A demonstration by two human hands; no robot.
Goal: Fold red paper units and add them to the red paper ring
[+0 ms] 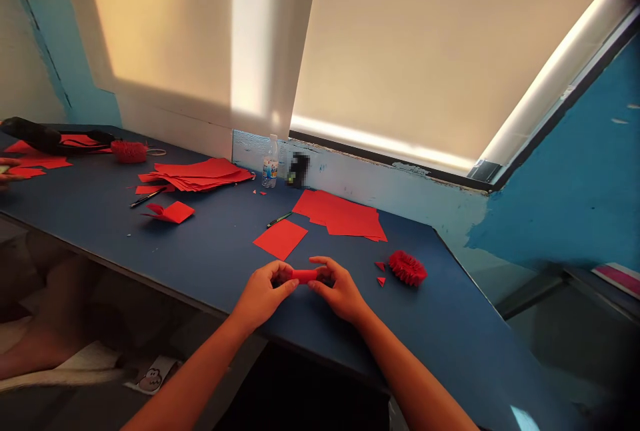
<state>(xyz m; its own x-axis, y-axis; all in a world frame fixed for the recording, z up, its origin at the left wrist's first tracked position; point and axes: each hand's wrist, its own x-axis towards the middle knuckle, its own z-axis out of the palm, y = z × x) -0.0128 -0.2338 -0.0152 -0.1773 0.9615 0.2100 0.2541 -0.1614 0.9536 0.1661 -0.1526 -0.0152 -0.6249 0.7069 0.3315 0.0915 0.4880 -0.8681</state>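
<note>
Both hands are at work over the near edge of the table (pixel 225 238), in front of the person's body. The strip (pixel 304 276), red and apparently paper, is held between them, lying level from left to right. Whether it rests on the table or is raised just above it cannot be told.

Left hand (pixel 263 291): forearm enters from beyond the near edge and slants inward; wrist nearly straight, back of the hand turned outward. Its grip is closed on the strip's left end, thumb laid along the near face and pointing right, fingers bent behind.

Right hand (pixel 340 288): forearm slants inward from the opposite side, crossing the table's near portion. Its grip is closed on the strip's right end, thumb at the near face. The index finger reaches out leftward above the strip, seemingly clear of it; the other fingers curl and are partly hidden. The two thumb tips are near each other.

Around the hands: a red sheet (pixel 281 239) lies just beyond them, toward the far edge, with a pen (pixel 279 220) beside its far corner. A stack (pixel 343 213) of red paper lies close to the far edge. Toward the right edge sit two scraps (pixel 381 281) and a ruffled red piece (pixel 407 268).
</note>
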